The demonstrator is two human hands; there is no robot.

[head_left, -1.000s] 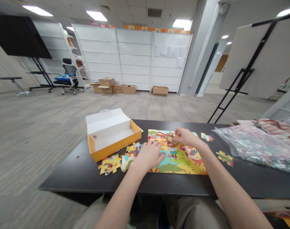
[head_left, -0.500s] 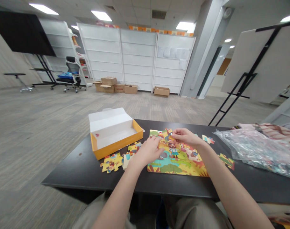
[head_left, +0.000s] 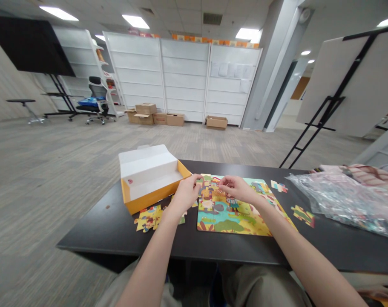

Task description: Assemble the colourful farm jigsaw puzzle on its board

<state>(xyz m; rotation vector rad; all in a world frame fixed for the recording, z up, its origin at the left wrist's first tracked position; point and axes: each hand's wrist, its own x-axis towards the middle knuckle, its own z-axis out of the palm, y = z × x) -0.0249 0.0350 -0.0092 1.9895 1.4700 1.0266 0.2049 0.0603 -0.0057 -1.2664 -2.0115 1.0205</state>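
A colourful jigsaw puzzle (head_left: 225,225) with animals and a figure lies flat on the black table, largely joined. My left hand (head_left: 186,194) is at its upper left edge, beside the open box; thumb and forefinger close around what looks like a puzzle piece (head_left: 199,181). Over the upper middle of the picture is my right hand (head_left: 238,189), fingers curled and tips pinched together near the surface. Whatever the right fingertips hold, if anything, is hidden. Loose puzzle pieces (head_left: 149,217) lie in a heap left of the puzzle, partly under my left forearm.
An open yellow box (head_left: 158,197) with a white lid stands at the table's left. More loose pieces (head_left: 303,215) lie right of the puzzle, near a clear plastic bag (head_left: 347,198). The black table (head_left: 117,238) has its front edge close to my legs.
My left hand has moved left and up, off the puzzle's middle to its edge. My right hand has shifted slightly left; the piece it held at the top no longer shows there.
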